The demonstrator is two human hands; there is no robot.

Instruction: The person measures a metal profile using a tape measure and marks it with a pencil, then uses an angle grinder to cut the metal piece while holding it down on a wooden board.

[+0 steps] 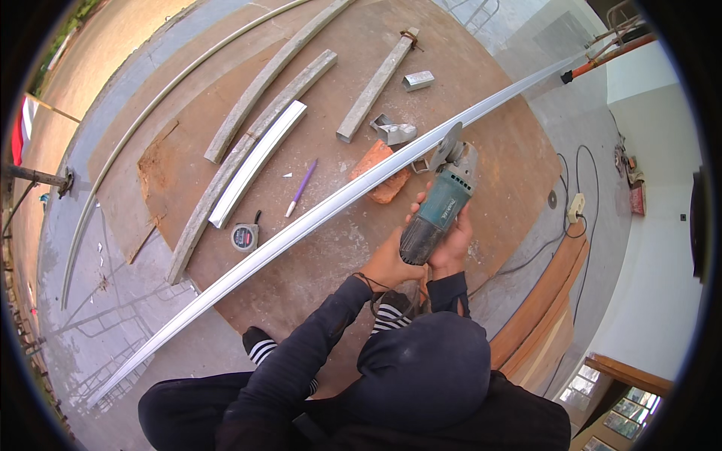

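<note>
Both of my hands are closed round a teal and black angle grinder. My left hand grips its black rear end, and my right hand wraps the body from the right side. The grinder's grey disc overlaps the edge of a long white ribbed strip; whether they touch I cannot tell. That strip runs diagonally from lower left to upper right, crossing over an orange brick. Short metal tube pieces lie just beyond the brick.
Left of the strip lie a tape measure, a purple pen, a short white strip and several grey bars. At right are a black cable, a socket block, a loose disc and wooden planks.
</note>
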